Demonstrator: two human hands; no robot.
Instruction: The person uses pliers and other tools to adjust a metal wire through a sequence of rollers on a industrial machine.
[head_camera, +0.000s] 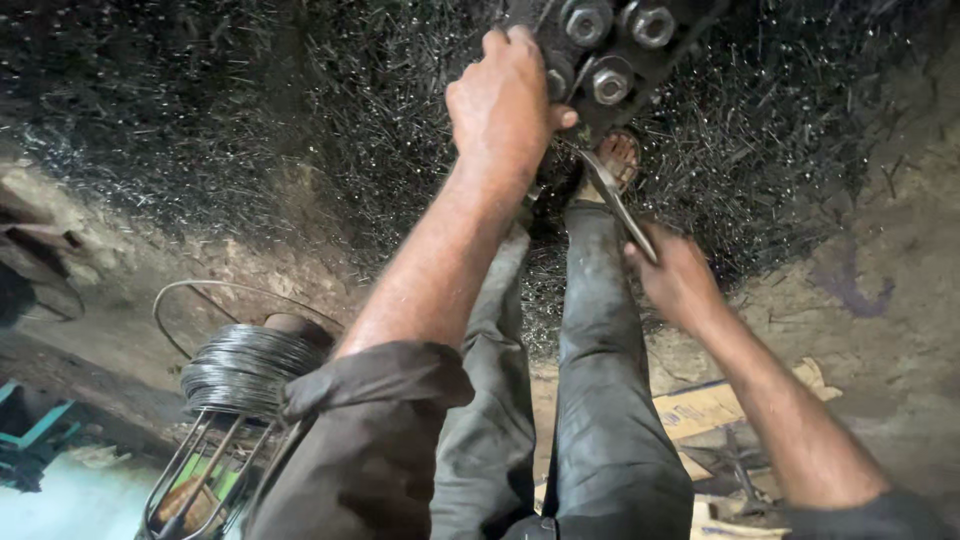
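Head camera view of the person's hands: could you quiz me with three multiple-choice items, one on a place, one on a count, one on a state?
1. Where is the coil of wire?
A. lower left, on a wire stand
B. upper right
C. in the right hand

2. How many large hex nuts show on the dark metal machine part?
A. one
B. three
C. six

3. What is the right hand doing?
A. hanging open
B. gripping a metal tool
C. resting on a knee

Answers: 1 A, the coil sits beside the left sleeve; 2 B, three nuts lie near the left hand; 3 B, its fingers close round the tool's end.
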